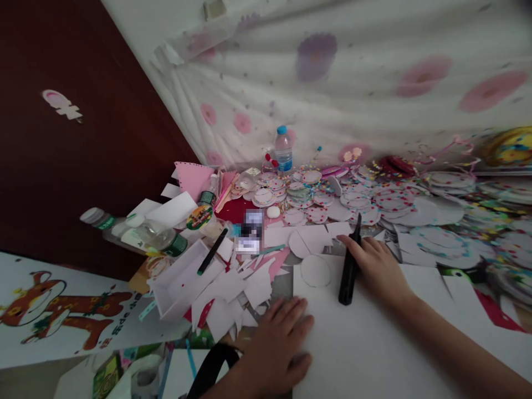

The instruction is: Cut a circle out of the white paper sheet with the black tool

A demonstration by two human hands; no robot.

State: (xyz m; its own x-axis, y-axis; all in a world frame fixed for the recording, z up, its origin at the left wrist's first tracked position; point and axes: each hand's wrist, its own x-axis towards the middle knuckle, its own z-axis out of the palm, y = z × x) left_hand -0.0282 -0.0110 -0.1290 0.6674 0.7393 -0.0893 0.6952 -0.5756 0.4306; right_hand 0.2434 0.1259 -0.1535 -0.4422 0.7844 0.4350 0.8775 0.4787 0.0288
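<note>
A large white paper sheet (357,343) lies in front of me, with a circle outline (316,271) drawn near its upper left corner. My right hand (376,269) rests over the sheet, its fingers closed on a long black tool (348,274) with a narrow pointed far end. I cannot make out the tool's exact kind. The tool lies just right of the drawn circle. Flat on the sheet's left edge, my left hand (280,343) has its fingers stretched out and holds nothing. A white paper disc piece (300,244) sits just beyond the circle.
White paper scraps (226,282) and a black marker (212,251) lie beside an open white box (180,285) on the left. Stacks of dotted paper discs (393,202) fill the back. A water bottle (284,149) stands by the curtain (353,111); other bottles (162,235) lie left.
</note>
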